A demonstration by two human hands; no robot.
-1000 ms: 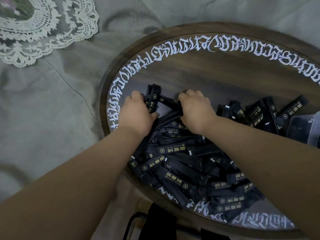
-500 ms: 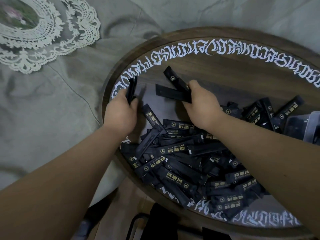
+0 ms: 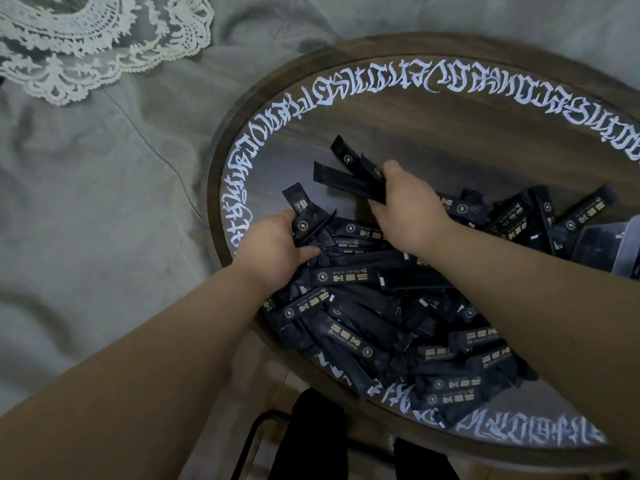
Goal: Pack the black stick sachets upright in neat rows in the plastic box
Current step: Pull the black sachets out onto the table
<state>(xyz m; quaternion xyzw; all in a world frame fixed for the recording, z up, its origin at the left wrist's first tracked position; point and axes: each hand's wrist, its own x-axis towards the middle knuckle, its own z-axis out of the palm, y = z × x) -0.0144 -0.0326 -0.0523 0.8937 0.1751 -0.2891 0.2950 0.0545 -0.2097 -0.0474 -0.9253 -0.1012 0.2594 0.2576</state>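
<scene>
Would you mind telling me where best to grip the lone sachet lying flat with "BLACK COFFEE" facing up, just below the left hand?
Probably pinch the BLACK COFFEE sachet across its narrow width near the middle, coming from above. It lies flat on top of the pile, its long edges exposed, while its left end sits tucked by the left hand and its right end meets another sachet. The right hand already holds several sachets.

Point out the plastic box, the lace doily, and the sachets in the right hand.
plastic box (image 3: 623, 247), head view, on its clear wall at the frame's right edge.
lace doily (image 3: 104, 53), head view, on its scalloped border.
sachets in the right hand (image 3: 341, 178), head view, on the lower stick's free end.
</scene>
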